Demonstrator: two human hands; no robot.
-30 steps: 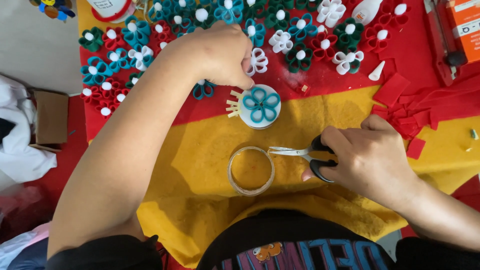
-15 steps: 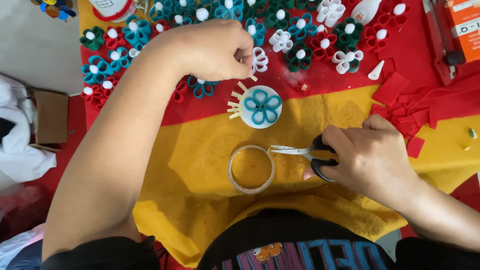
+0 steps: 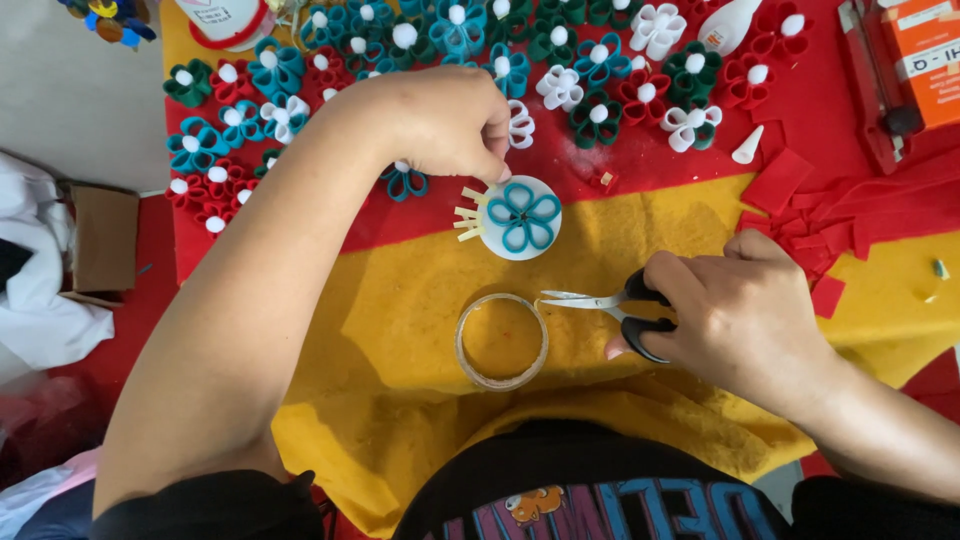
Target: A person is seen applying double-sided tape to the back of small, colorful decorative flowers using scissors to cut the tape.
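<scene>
left hand [image 3: 440, 120] pinching shut at the 11 o'clock edge of white disc [image 3: 520, 218] with teal loop flower | right hand [image 3: 740, 320] closed round scissors [image 3: 610, 305], 3 o'clock of tape ring [image 3: 502, 341] | piles of finished flowers [image 3: 600, 110] at 12, this one looks nearly there, yellow strips [image 3: 468, 215] loose

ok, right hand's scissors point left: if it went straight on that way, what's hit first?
Probably the clear tape ring: the scissors in the right hand aim left at its upper rim. Height is unclear, so the tips might pass over it.
</scene>
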